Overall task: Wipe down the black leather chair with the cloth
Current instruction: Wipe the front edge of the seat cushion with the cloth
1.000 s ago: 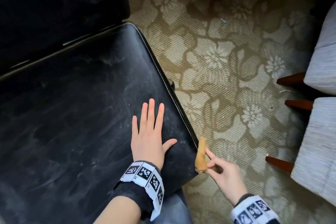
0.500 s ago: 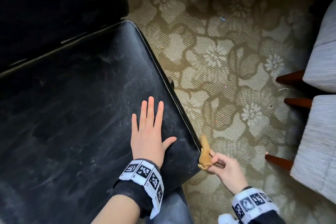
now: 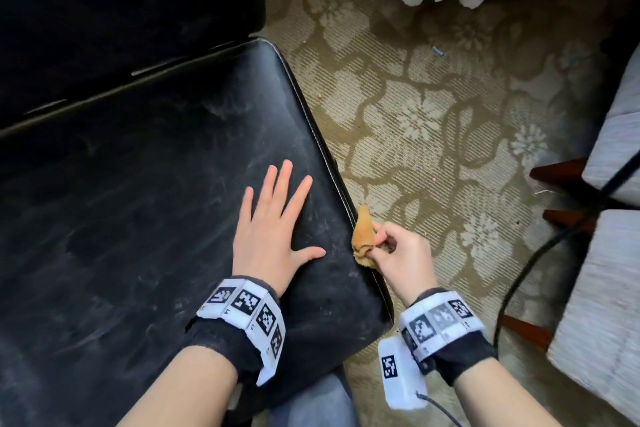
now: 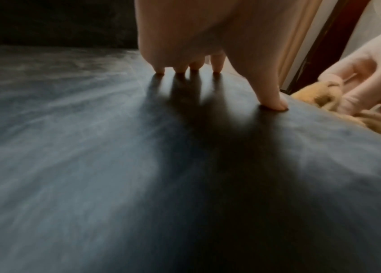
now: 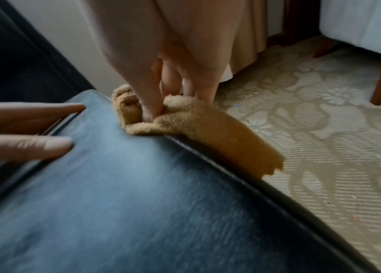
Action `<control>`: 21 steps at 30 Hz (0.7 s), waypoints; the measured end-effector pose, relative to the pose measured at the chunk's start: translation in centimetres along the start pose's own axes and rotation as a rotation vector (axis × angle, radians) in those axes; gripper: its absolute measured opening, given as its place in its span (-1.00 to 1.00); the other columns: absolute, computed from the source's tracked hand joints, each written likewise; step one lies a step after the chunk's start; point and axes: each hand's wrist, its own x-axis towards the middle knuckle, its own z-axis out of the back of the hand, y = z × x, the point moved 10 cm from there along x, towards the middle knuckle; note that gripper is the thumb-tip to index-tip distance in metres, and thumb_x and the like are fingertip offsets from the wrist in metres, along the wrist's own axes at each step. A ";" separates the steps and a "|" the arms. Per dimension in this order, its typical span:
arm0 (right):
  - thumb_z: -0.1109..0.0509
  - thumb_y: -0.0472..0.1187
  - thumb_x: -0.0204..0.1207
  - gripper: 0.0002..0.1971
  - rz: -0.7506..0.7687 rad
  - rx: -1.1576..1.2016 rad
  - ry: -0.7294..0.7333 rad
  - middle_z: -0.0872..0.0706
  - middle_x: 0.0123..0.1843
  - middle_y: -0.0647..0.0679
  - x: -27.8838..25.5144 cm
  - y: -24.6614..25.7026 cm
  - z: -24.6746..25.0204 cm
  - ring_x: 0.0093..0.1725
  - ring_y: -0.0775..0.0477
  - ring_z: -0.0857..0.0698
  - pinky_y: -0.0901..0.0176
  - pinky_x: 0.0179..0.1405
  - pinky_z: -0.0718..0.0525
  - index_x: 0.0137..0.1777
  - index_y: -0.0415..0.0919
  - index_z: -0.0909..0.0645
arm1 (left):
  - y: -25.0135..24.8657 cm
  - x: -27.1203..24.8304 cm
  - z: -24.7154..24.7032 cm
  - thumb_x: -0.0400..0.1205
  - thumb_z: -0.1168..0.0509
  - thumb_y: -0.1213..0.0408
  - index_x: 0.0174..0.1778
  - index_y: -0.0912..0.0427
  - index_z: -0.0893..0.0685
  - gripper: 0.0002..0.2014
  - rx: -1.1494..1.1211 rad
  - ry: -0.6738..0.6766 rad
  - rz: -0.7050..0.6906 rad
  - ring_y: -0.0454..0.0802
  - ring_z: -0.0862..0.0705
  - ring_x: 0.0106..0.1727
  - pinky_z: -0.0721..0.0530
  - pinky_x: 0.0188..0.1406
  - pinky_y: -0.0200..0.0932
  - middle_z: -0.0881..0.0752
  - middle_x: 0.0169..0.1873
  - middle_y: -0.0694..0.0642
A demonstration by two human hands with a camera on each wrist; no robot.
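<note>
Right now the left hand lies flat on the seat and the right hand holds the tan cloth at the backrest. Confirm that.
Not the backrest. The right hand pinches the tan cloth at the seat's right edge, as the head view shows. The left hand does lie flat on the seat.

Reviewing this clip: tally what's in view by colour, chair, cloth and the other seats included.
Black: 1, the leather chair, with the left hand flat on its seat.
Tan: 1, the cloth, pinched by the right hand at the seat's edge.
Grey: 2, upholstered seats beside the carpet.
Total: 4.
</note>
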 end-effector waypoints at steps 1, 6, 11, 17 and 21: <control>-0.44 -0.52 0.28 -0.52 0.008 0.001 -0.021 -0.83 -0.03 -0.16 0.1 0.3 -0.1 -0.10 -0.24 -0.76 0.02 -0.05 -0.70 -0.54 0.02 -0.32 | 0.5 0.5 0.5 0.29 -0.43 -0.25 0.61 -0.09 0.01 0.06 0.002 -0.005 0.021 -0.05 0.21 0.62 0.17 0.57 0.07 0.20 0.60 0.00; -0.36 -0.58 0.28 -0.40 0.021 0.017 -0.095 -0.82 -0.08 -0.21 1.1 1.8 0.0 -0.17 -0.28 -0.73 -0.06 -0.06 -0.71 -0.55 0.21 -0.29 | 3.0 1.9 2.1 0.35 -0.36 -0.28 0.61 -0.10 0.14 0.05 -0.031 -0.026 0.111 -0.07 0.32 0.61 0.24 0.58 0.06 0.35 0.55 -0.04; -0.34 -0.59 0.27 -0.53 0.053 0.023 -0.078 -0.78 -0.28 -0.29 3.1 4.2 -0.1 -0.28 -0.31 -0.70 0.16 -0.19 -0.65 -0.54 0.02 -0.38 | 3.5 1.9 2.2 0.36 -0.36 -0.27 0.61 -0.10 0.14 0.04 -0.075 -0.052 0.137 -0.09 0.32 0.60 0.25 0.57 0.04 0.35 0.55 -0.06; -0.32 -0.55 0.25 -0.53 0.109 0.000 -0.095 -0.79 -0.27 -0.33 5.6 7.5 -0.4 -0.36 -0.34 -0.62 -0.10 -0.19 -0.69 -0.56 0.05 -0.30 | 3.4 2.3 2.1 0.34 -0.36 -0.28 0.61 -0.06 0.11 0.05 -0.042 -0.077 0.142 -0.02 0.25 0.62 0.20 0.55 0.08 0.25 0.60 0.03; -0.31 -0.58 0.25 -0.54 0.167 0.010 -0.103 -0.75 -0.35 -0.33 6.7 9.7 -0.5 -0.31 -0.33 -0.68 -0.05 -0.19 -0.69 -0.55 0.02 -0.32 | 3.5 2.3 1.9 0.29 -0.38 -0.30 0.62 0.00 -0.02 0.06 -0.009 -0.094 0.147 0.05 0.09 0.64 0.09 0.53 0.12 0.03 0.64 0.12</control>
